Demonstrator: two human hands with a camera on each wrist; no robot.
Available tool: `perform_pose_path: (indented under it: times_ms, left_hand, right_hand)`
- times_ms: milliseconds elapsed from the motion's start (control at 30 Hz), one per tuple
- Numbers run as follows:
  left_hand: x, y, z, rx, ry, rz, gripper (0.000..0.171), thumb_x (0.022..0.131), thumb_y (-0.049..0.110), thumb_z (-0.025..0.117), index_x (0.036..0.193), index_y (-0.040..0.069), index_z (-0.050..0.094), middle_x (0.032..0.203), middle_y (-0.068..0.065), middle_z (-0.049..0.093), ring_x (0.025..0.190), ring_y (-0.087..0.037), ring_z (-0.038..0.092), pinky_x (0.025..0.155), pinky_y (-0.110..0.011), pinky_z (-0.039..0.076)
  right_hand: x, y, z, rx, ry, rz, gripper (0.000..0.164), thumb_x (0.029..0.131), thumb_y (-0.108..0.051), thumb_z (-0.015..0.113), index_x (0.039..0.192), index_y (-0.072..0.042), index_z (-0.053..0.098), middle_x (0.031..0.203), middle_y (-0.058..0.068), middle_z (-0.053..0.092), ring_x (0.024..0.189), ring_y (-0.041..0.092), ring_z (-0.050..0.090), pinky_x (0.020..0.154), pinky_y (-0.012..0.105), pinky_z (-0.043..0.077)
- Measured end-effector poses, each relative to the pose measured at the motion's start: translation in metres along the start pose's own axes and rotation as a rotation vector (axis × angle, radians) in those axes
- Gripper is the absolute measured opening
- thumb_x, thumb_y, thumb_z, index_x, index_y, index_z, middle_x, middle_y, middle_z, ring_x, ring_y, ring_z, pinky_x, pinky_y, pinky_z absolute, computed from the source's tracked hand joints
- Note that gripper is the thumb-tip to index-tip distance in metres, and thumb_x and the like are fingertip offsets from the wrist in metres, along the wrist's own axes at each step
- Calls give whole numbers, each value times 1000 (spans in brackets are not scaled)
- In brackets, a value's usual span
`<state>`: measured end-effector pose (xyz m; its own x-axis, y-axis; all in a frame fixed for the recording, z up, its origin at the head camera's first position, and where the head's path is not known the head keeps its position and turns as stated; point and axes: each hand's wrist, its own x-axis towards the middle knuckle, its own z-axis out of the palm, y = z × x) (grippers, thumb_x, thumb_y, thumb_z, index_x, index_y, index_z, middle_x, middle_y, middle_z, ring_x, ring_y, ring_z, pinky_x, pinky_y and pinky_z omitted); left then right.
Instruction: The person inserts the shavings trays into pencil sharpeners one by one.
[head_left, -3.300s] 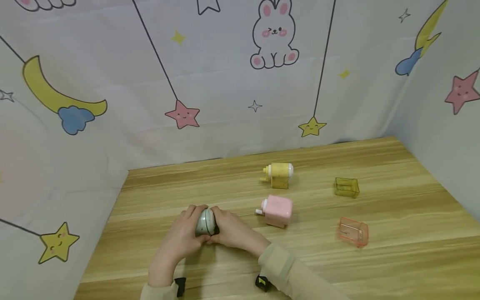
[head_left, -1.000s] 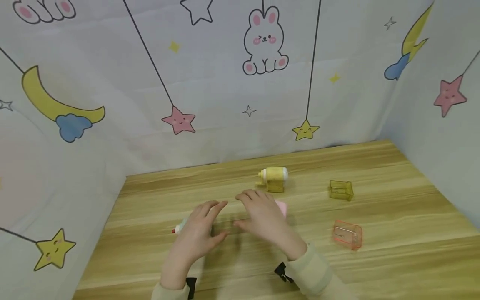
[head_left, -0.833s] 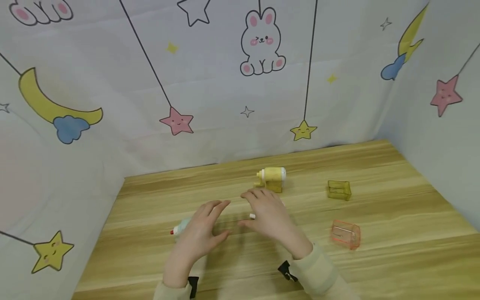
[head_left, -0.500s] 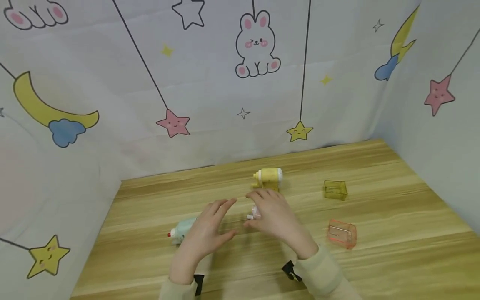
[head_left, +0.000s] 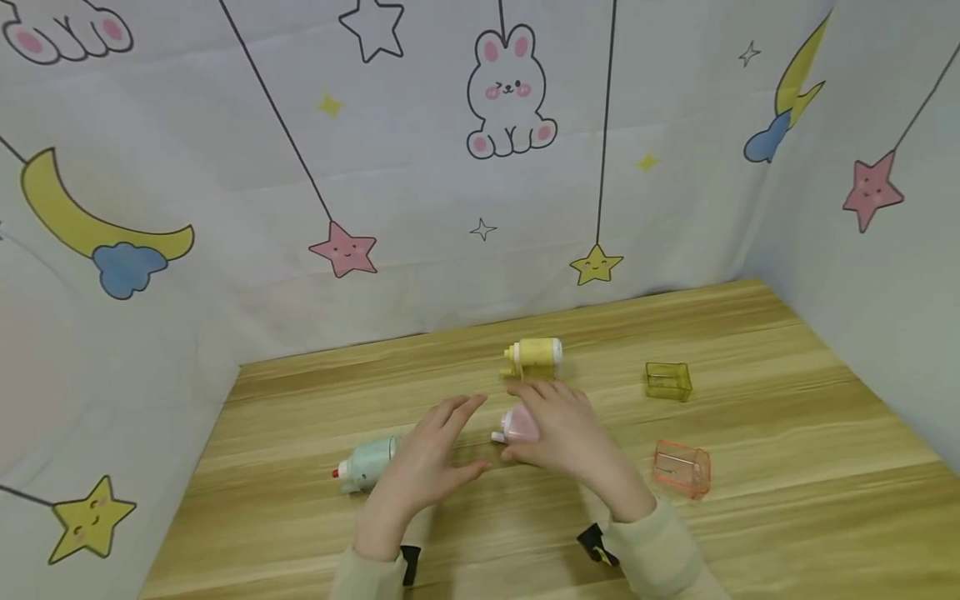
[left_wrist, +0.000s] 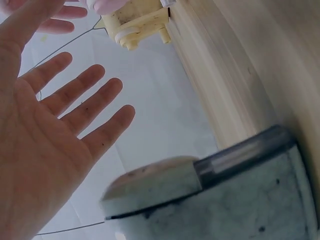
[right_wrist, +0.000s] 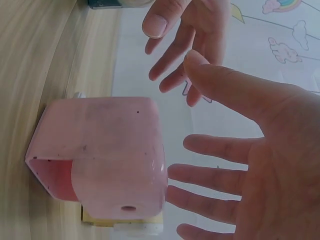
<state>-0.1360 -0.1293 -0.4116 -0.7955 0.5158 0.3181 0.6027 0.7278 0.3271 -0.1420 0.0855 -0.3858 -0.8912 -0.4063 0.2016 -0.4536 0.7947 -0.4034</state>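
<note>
Three crank pencil sharpeners stand on the table. My left hand (head_left: 427,462) hovers with fingers spread beside the mint sharpener (head_left: 372,462), covering its right part. In the left wrist view a gap separates that hand's palm from the mint sharpener (left_wrist: 250,200). Over the pink sharpener (head_left: 521,425) reaches my right hand (head_left: 573,442), fingers extended and holding nothing. Its fingertips come very near the pink sharpener (right_wrist: 110,135) in the right wrist view; contact is hard to tell. An open slot shows in that sharpener's base. Behind sits the yellow sharpener (head_left: 538,354).
A clear olive-yellow drawer (head_left: 667,381) and a clear orange-red drawer (head_left: 681,469) lie on the right of the wooden table (head_left: 795,433). Printed cloth walls (head_left: 420,167) enclose the table at the back and sides.
Both hands held the mint sharpener at first. They have let go of it, opened and moved right, the right one to the pink sharpener. The head view has also shifted slightly.
</note>
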Motion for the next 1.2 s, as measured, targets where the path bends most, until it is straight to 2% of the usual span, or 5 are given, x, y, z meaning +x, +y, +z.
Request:
perform_pose_path:
  times_ms: [200, 533, 733, 1000, 1200]
  left_hand:
    - [5, 2, 5, 11, 0, 0, 83, 70, 42, 73, 140, 24, 32, 132, -4, 45, 116, -19, 41, 88, -45, 47]
    - [13, 7, 14, -31, -42, -2, 90, 70, 44, 72, 143, 33, 20, 136, -1, 41, 120, -15, 36, 95, -43, 42]
    - [17, 9, 18, -47, -56, 12, 91, 70, 42, 73, 143, 31, 19, 139, -3, 38, 121, -18, 35, 97, -45, 39]
    - [21, 9, 21, -46, -43, 32, 92, 69, 42, 74, 143, 26, 23, 140, -3, 37, 122, -18, 34, 98, -46, 38]
    - [25, 10, 24, -63, -52, 36, 94, 68, 42, 75, 144, 25, 21, 141, -5, 36, 123, -20, 33, 98, -48, 37]
  right_hand:
    - [-5, 7, -1, -12, 11, 7, 79, 60, -49, 76, 126, -13, 50, 125, 9, 54, 114, 30, 41, 95, 59, 32]
    - [-17, 21, -5, -55, 13, -1, 80, 59, -48, 77, 125, -10, 51, 123, 13, 55, 112, 34, 42, 95, 61, 31]
    - [-22, 30, -8, -87, 1, 17, 82, 58, -48, 78, 125, -9, 51, 124, 13, 54, 112, 36, 41, 94, 62, 32]
    - [-31, 46, -12, -96, -34, 78, 82, 60, -48, 77, 126, -9, 49, 125, 17, 53, 112, 39, 41, 94, 64, 30]
    - [-39, 60, -16, -98, -27, 115, 82, 60, -46, 77, 127, -9, 49, 124, 16, 53, 111, 39, 41, 93, 65, 30]
